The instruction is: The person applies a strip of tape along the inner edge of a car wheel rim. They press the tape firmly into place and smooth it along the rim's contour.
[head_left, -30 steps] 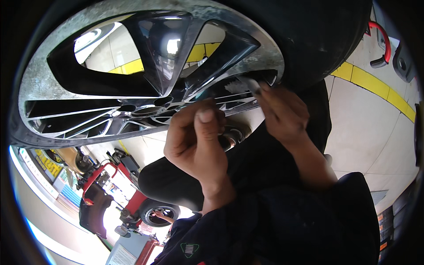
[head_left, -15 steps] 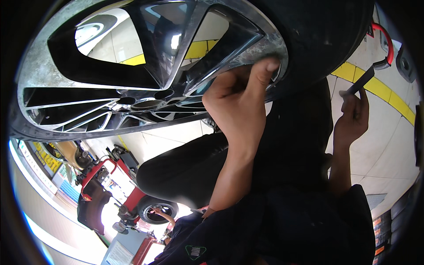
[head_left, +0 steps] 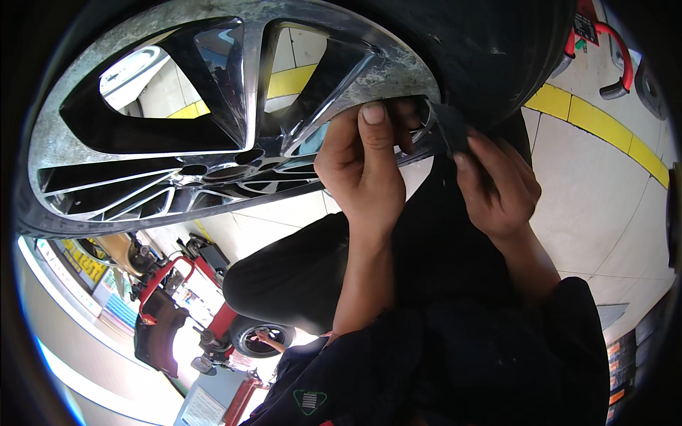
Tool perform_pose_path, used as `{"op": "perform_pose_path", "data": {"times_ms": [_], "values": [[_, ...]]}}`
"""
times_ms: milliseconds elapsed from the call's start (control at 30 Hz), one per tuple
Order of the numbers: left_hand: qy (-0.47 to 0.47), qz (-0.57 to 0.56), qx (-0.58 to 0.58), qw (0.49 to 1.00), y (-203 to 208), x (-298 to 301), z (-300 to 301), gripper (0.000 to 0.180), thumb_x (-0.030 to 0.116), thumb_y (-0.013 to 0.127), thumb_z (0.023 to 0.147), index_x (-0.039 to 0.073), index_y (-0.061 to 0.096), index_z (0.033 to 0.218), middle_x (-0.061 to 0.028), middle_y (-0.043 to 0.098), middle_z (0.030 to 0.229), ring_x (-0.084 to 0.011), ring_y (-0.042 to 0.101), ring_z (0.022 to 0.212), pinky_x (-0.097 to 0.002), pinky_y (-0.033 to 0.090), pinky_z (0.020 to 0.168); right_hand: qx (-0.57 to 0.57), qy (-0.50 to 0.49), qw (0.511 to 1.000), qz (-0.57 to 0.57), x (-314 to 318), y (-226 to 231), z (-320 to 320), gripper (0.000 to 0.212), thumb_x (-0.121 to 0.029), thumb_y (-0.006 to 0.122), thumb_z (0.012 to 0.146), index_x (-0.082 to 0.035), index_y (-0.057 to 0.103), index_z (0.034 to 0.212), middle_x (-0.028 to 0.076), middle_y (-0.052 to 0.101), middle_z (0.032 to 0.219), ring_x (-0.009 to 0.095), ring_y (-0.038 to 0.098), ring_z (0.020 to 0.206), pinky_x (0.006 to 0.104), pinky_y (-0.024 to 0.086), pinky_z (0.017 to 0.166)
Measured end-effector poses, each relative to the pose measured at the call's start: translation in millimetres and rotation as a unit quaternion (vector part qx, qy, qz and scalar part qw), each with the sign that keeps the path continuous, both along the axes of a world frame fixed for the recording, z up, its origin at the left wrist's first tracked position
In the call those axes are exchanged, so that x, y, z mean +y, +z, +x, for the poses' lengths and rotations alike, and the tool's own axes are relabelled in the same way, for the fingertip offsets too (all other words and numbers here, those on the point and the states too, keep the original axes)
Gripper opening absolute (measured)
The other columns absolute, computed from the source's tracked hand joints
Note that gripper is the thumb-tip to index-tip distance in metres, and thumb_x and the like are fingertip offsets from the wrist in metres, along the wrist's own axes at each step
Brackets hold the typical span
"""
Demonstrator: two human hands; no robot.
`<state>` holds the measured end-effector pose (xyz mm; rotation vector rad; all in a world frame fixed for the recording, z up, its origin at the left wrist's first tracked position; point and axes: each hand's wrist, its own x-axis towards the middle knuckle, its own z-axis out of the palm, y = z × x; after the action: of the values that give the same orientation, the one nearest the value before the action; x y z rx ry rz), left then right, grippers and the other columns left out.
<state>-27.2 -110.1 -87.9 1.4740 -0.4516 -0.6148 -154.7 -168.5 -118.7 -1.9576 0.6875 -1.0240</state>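
Note:
A tyre (head_left: 511, 53) with a worn, scuffed alloy wheel rim (head_left: 153, 28) stands tilted in front of me. My left hand (head_left: 366, 167) is closed at the rim's right side, with the thumb on the edge and the fingers partly hidden in the opening between spokes. In my right hand (head_left: 501, 184) is a thin, flat dark strip (head_left: 447, 124), pinched between thumb and fingers. Its far end lies right at the rim's edge, beside my left fingers. What the strip is made of I cannot tell.
A red hose (head_left: 625, 60) with a dark end lies at the upper right, near a curved yellow floor stripe (head_left: 618, 135). My bent knee (head_left: 284, 273) is below the wheel. At the lower left are a red machine (head_left: 220, 323), another wheel (head_left: 249, 337) and a person's hand (head_left: 264, 336).
My right hand has moved left, bringing the dark strip from beside the red hose to the rim's edge. My left hand has shifted slightly left and its thumb has moved along the rim.

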Motion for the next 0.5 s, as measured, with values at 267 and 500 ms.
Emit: {"op": "perform_pose_path", "data": {"times_ms": [267,500], "values": [[-0.014,0.057,0.004,0.998,4.7,1.3,-5.6,0.013,-0.002,0.07,0.08,-0.003,0.066,0.093,-0.0036,0.066,0.081,-0.0036,0.056,0.067,-0.0163,0.043,0.058,0.002,-0.024,0.986,0.163,28.5,-7.1,16.2,0.027,0.002,0.066,0.08,0.003,0.059,0.106,0.011,0.068,0.077,0.016,0.066,0.061,0.0232,0.05,0.053],[0.003,0.136,-0.068,0.988,9.8,1.0,-1.2,0.011,0.003,0.074,0.078,0.0,0.069,0.087,-0.0016,0.065,0.076,-0.0024,0.052,0.062,-0.0169,0.039,0.053,-0.013,0.022,0.955,0.296,31.3,-4.1,29.4,0.022,0.004,0.061,0.082,0.002,0.055,0.103,0.01,0.065,0.068,0.016,0.067,0.06,0.0232,0.049,0.05]]}}
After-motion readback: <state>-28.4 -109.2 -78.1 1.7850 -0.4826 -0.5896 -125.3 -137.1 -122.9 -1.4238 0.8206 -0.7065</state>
